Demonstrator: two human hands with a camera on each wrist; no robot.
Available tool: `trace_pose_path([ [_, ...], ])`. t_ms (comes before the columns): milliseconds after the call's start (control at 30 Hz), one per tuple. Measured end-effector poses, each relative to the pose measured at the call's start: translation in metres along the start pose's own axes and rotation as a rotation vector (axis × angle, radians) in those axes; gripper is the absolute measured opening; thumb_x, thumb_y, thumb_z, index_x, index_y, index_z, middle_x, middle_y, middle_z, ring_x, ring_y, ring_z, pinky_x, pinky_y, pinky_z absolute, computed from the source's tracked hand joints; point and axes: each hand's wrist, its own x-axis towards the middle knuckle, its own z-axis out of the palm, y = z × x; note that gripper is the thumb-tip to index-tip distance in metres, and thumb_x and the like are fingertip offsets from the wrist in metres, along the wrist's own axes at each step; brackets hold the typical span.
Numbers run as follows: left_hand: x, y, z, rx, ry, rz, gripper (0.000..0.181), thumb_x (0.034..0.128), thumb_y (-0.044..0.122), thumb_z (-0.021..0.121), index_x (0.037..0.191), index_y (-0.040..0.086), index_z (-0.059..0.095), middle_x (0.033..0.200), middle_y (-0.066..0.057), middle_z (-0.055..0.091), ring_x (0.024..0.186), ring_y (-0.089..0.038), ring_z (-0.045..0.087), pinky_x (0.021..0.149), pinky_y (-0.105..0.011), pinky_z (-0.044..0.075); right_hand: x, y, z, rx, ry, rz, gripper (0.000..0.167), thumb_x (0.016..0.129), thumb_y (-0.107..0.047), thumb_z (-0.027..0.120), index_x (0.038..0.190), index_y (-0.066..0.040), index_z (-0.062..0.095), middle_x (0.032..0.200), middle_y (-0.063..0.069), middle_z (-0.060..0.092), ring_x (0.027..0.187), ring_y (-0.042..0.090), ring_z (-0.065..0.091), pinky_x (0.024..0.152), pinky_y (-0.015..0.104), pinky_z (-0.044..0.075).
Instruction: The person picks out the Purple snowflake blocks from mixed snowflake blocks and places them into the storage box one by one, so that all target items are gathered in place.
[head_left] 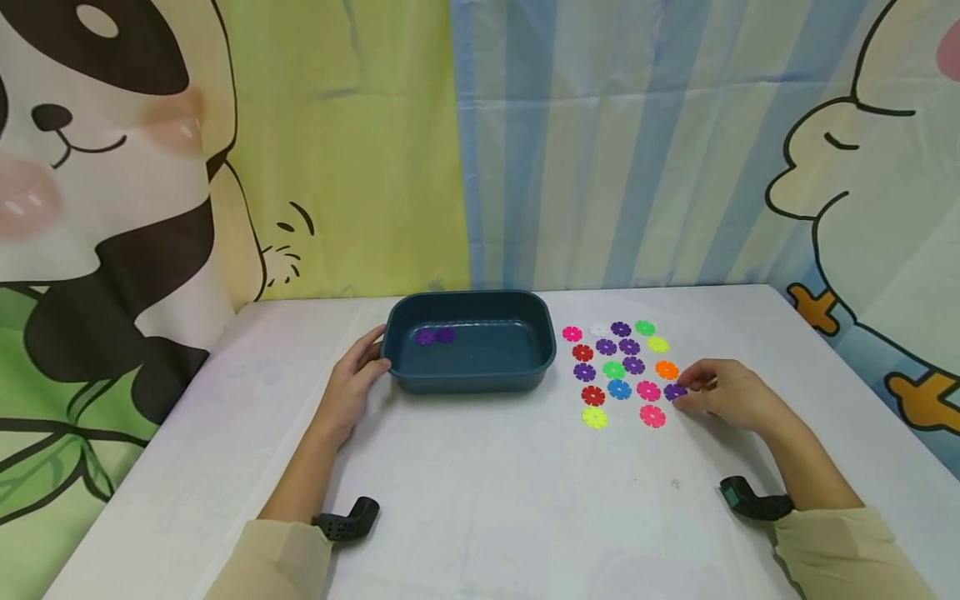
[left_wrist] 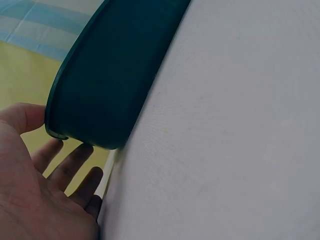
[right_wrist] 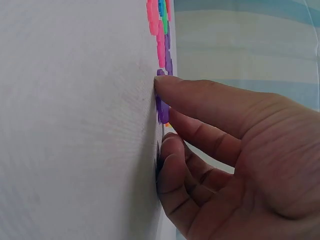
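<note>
A dark blue plastic tub (head_left: 465,383) stands at the back middle of the table. My left hand (head_left: 351,382) holds its left end; in the left wrist view the thumb lies against the rim and the fingers spread along the end wall. Inside the tub lie two purple discs (head_left: 446,335). To the right, my right hand (head_left: 727,396) has thumb and forefinger at a notched, flower-shaped purple disc (right_wrist: 163,111) on the table, pinching its edges. The other right fingers are curled and close to the tabletop.
Several flower-shaped discs in red, pink, green, yellow, blue, purple and white lie flat between tub and right hand, among them an orange disc (head_left: 667,370) and a blue disc (head_left: 619,389). A printed curtain (head_left: 600,150) hangs behind the white table (head_left: 525,492).
</note>
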Motion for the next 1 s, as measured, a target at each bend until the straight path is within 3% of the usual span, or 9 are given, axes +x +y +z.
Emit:
trace_pose_path([
  [133,0.0002,-0.0005,-0.0003,-0.006,0.002,0.001,0.056,0.1053,0.013,0.049,0.16,0.018,0.039,0.155,-0.019,0.051,0.143,-0.031,0.049,0.122,-0.049,0.03,0.0005,-0.0016,-0.0002,0.009,-0.005,-0.024,0.045,0.087,-0.024,0.083,0.118,0.0,0.062,0.108,0.016,0.062,0.097,0.028,0.055,0.074,0.03,0.055],
  [333,0.0001,-0.0008,-0.0008,-0.004,0.006,0.002,0.056,0.1052,0.013,0.049,0.16,0.018,0.039,0.155,-0.019,0.051,0.143,-0.031,0.049,0.122,-0.048,0.031,0.0004,-0.0038,-0.0011,0.013,-0.019,-0.05,0.043,0.087,-0.022,0.083,0.117,-0.002,0.059,0.099,0.011,0.061,0.09,0.025,0.055,0.07,0.027,0.055],
  [600,0.001,-0.0004,-0.0009,-0.009,0.004,0.01,0.056,0.1051,0.013,0.049,0.16,0.017,0.04,0.155,-0.02,0.051,0.143,-0.031,0.05,0.107,-0.018,0.037,-0.0017,-0.0047,-0.0014,-0.044,0.011,-0.09,0.039,0.09,-0.026,0.08,0.118,-0.004,0.062,0.093,0.009,0.06,0.085,0.024,0.053,0.066,0.028,0.052],
  [700,0.0011,-0.0006,-0.0006,-0.006,0.005,0.013,0.056,0.1049,0.013,0.05,0.16,0.017,0.04,0.154,-0.02,0.051,0.142,-0.031,0.05,0.103,-0.013,0.038,-0.002,-0.0035,-0.0015,-0.046,0.011,-0.096,0.04,0.09,-0.026,0.079,0.119,-0.005,0.062,0.092,0.008,0.06,0.085,0.023,0.053,0.065,0.027,0.052],
  [867,0.0007,-0.0006,0.0001,0.004,0.005,0.009,0.056,0.1047,0.012,0.05,0.16,0.016,0.039,0.154,-0.021,0.052,0.142,-0.032,0.05,0.104,-0.015,0.038,-0.0024,0.0005,-0.0031,0.007,-0.019,-0.083,0.042,0.092,-0.029,0.077,0.123,-0.005,0.062,0.095,0.009,0.063,0.086,0.023,0.056,0.068,0.027,0.054],
  [1000,0.0007,-0.0009,0.0004,0.007,0.005,0.012,0.056,0.1048,0.013,0.05,0.16,0.017,0.04,0.154,-0.02,0.051,0.143,-0.032,0.05,0.11,-0.023,0.037,-0.0022,0.0039,-0.0052,0.068,-0.048,-0.04,0.048,0.093,-0.034,0.076,0.129,-0.006,0.061,0.096,0.009,0.066,0.085,0.024,0.06,0.07,0.028,0.056],
])
